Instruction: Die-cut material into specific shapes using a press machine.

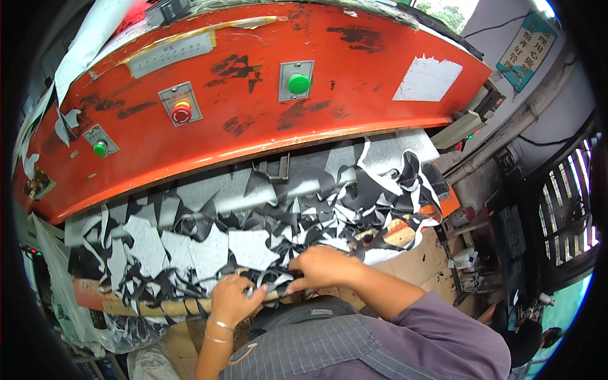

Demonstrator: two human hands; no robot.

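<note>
My left hand (230, 300), with two bands at the wrist, is at the front edge of a cluttered work table. Its thumb and fingers close on a black-and-white sheet scrap (272, 277). From the right, my right hand (322, 266) reaches to the same scrap, its thumb and fingertips pinching the other side. Fingertips and scrap partly overlap, so the exact grip is hard to see. Just beyond my hands lie white cut pieces (253, 247) and many tangled black-and-white offcuts (310, 221). A metal cutting die (273, 168) stands farther back on the sheet material.
An orange machine beam (240, 95) spans above the table, bearing green buttons (298, 83) and a red stop button (182, 113). Clear plastic sheeting (60, 278) hangs at the left. At the far right are a dark fan-like grille (567, 202) and a person (529, 342).
</note>
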